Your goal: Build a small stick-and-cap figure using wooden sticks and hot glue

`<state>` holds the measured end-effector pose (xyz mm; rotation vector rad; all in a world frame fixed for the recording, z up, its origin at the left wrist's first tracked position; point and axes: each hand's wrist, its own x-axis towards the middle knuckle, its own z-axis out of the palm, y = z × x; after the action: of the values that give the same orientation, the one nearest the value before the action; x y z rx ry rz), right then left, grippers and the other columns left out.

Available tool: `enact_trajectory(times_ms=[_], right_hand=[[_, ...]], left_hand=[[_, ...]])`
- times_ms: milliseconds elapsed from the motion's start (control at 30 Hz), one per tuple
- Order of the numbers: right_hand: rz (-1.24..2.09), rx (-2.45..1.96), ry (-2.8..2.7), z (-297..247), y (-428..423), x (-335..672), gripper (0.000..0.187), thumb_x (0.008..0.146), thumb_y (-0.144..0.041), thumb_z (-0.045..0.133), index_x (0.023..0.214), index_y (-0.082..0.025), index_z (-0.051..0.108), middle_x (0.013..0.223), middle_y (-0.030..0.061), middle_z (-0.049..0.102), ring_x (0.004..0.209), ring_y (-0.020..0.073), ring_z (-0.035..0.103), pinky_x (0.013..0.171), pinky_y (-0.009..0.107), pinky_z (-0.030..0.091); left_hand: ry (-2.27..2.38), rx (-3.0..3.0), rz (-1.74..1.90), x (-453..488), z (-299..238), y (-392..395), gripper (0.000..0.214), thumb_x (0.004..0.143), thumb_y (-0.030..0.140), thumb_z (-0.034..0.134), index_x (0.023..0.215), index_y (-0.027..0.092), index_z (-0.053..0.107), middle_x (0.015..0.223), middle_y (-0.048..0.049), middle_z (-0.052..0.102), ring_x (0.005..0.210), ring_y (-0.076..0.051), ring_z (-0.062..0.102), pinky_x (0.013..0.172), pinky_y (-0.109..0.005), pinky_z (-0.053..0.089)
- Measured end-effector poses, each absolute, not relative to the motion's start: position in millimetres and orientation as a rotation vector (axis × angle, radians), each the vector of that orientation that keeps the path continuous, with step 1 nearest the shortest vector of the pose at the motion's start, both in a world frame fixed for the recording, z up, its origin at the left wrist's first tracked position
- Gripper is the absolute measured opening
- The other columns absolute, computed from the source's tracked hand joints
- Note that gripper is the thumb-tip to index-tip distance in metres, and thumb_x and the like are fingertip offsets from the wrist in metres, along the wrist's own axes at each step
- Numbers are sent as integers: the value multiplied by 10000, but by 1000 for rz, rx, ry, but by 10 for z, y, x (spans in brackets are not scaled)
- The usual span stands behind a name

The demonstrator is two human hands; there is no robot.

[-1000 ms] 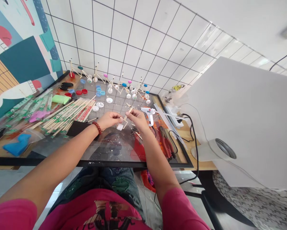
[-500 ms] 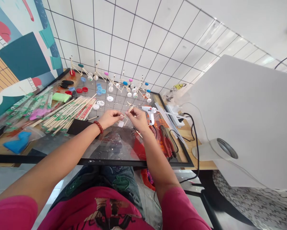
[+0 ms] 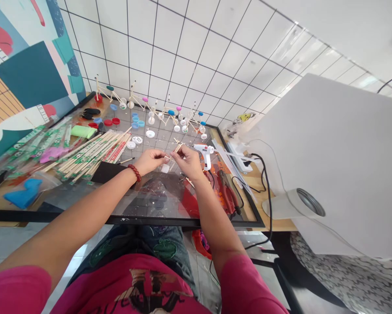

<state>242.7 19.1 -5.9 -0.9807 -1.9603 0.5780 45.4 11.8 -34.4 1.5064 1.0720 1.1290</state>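
Both hands meet over the middle of the glass-topped table point(image 3: 130, 209). My left hand point(image 3: 152, 160), with a red bead bracelet at the wrist, pinches the end of a short wooden stick point(image 3: 167, 158). Fingers and thumb of my right hand point(image 3: 187, 162) close on thin wooden sticks point(image 3: 175, 150) that touch the left hand's piece. How the pieces join is hidden by the fingers. Just below lies a small white block point(image 3: 165, 168). A white glue gun point(image 3: 205, 153) rests right of my right hand, and white bottle caps point(image 3: 137, 140) lie beyond my left hand.
Small stick-and-cap frames point(image 3: 171, 114) line the back edge. Wrapped chopsticks point(image 3: 91, 157) are heaped at left, near a blue piece in a bag point(image 3: 24, 194). Red-handled pliers point(image 3: 228, 192), white glue sticks point(image 3: 230, 163) and a power strip point(image 3: 240, 162) with black cable lie at right.
Almost nothing differs. The right fingers have shifted very slightly on the sticks, while both hands stay together in the same place.
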Motion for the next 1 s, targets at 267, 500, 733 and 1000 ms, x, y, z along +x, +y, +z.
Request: enact_trajectory(times_ms=[267,500,733,1000], right_hand=[[579,-972,-1952,-74,181,2414,440,960,-654,692,818,-238,714,753,54,705,699,216,602,686,383,520],[519,-1023,-1951,-74,177,2431,480,936,-672,706,775,-221,713,690,35,648,659,204,567,644,369,470],[569,-1079,-1918,-87,186,2401,516,913,-695,692,752,-206,709,649,-1,585,631,167,502,610,327,401],[630,-1080,-1888,11,126,2401,588,882,-801,652,768,-227,704,680,27,604,658,196,506,639,361,427]], left_hand=[[1065,1498,1132,442,-326,114,463,665,591,870,812,153,828,681,-37,722,640,-164,585,626,-296,472],[1110,1515,1102,452,-293,84,509,690,627,870,858,148,837,675,-32,712,650,-176,616,652,-314,501],[1107,1500,1112,457,-315,98,442,694,552,857,869,146,845,709,-39,734,664,-176,612,663,-314,496],[1086,1501,1121,452,-338,109,419,698,550,850,842,157,831,728,-54,758,684,-195,638,670,-325,524]])
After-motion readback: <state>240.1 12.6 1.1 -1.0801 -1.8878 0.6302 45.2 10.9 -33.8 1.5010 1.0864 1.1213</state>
